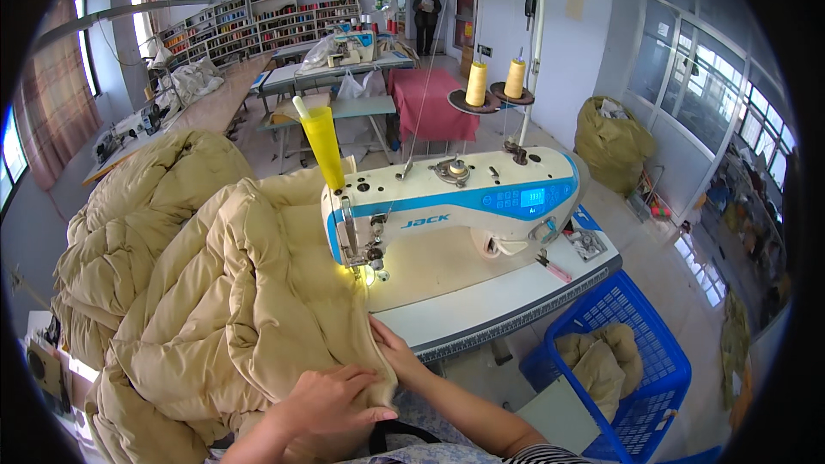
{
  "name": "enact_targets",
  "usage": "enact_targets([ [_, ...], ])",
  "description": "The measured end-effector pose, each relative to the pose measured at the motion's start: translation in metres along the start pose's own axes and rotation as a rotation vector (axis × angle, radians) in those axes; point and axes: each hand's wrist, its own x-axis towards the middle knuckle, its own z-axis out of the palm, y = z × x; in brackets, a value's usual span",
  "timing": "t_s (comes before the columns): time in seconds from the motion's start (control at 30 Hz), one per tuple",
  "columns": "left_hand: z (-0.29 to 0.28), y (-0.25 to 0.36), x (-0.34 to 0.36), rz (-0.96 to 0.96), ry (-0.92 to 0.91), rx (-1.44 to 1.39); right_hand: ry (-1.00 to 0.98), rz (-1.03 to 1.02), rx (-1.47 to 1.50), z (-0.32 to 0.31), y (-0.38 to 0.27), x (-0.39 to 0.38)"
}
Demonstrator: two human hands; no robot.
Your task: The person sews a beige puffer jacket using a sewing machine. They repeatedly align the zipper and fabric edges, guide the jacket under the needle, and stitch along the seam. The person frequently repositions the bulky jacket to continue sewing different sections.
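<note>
A large piece of puffy beige quilted fabric (202,292) covers the left of the sewing table, its right edge running under the needle area of a white and blue sewing machine (464,198). My left hand (331,399) rests on the fabric near me, fingers stretched over it and thumb by the edge. Farther along, my right hand (394,348) grips that same edge from the right, some of its fingers hidden under the cloth. A lamp lights the presser foot (358,273), where the fabric edge lies.
A yellow cup (321,148) stands at the machine's left end; two yellow thread cones (478,86) sit behind. Small pink-handled snippers (554,269) lie on the table's right. A blue basket (614,301) holds beige pieces. Farther back are a stuffed sack (612,144) and a standing person (425,17).
</note>
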Motion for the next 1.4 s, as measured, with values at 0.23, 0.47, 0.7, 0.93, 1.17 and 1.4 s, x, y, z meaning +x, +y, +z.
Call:
enact_targets([
  [0.23,0.013,-0.056,0.079,-0.214,0.360,-0.039,-0.092,0.060,-0.252,0.009,-0.003,-0.034],
  [0.47,0.056,-0.096,0.099,-0.208,0.223,-0.044,-0.196,-0.243,-0.763,0.023,-0.015,-0.045],
  [0.7,0.070,-0.110,0.101,-0.147,0.142,0.079,-0.239,-0.308,-0.857,0.026,-0.018,-0.035],
  [0.93,0.088,-0.111,0.102,-0.128,0.351,0.021,-0.252,-0.343,-0.910,0.005,0.003,-0.040],
  [1.17,0.086,-0.120,0.110,-0.125,0.233,-0.082,-0.172,-0.398,-1.031,0.001,0.031,-0.019],
  [1.4,0.081,-0.114,0.095,-0.164,0.435,-0.442,0.034,-0.241,-0.837,0.006,-0.010,-0.025],
])
